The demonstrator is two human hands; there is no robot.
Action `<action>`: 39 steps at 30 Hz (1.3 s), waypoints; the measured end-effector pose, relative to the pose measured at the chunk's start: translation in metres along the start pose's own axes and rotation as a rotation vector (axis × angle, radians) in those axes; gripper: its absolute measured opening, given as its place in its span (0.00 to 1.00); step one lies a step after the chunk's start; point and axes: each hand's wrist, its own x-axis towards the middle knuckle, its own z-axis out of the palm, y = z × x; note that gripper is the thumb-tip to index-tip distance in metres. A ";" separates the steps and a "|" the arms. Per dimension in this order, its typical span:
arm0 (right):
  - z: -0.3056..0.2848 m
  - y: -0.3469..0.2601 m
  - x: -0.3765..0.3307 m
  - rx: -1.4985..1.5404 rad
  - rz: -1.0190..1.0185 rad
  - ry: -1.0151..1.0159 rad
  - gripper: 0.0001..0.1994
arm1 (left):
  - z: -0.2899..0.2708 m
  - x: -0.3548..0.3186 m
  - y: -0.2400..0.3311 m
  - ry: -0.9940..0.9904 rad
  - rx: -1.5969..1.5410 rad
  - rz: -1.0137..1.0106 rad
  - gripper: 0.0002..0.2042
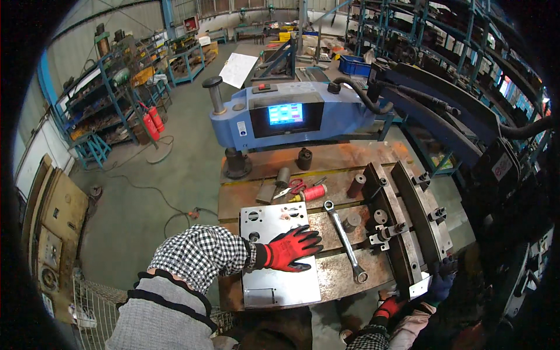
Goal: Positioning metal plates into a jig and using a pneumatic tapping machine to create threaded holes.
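My left hand [290, 249], in a red glove with black fingertips, lies flat with fingers spread on a flat silver metal plate [280, 287] with round holes and a rectangular cutout. My right hand [389, 307], also red-gloved, is low at the right, just beyond the table's front edge, by the end of a long steel bar [402, 242]. Its fingers are partly hidden, so I cannot tell what they hold. A small bright metal piece [420, 286] is at that bar end. Beside it is a dark-gloved hand [444, 279], apparently another person's.
A combination wrench [346, 244] lies right of the plate. Behind it are red-handled scissors [296, 186], a red spool [314, 193] and steel cylinders [356, 185]. A second bar with clamps [423, 210] stands right. A blue machine arm with a lit screen [286, 114] spans the back.
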 end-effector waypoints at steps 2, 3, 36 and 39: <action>0.001 -0.001 0.001 0.041 0.008 0.009 0.29 | 0.002 -0.001 -0.001 0.012 -0.001 0.002 0.43; 0.002 0.000 0.001 0.060 0.007 0.011 0.29 | 0.003 -0.002 -0.001 0.019 -0.002 0.004 0.43; 0.025 -0.020 0.076 1.232 0.274 0.317 0.28 | 0.044 0.106 0.003 -0.161 -0.048 -0.064 0.45; 0.025 -0.037 0.082 1.532 0.288 0.417 0.25 | 0.047 0.109 0.002 -0.154 -0.048 -0.080 0.44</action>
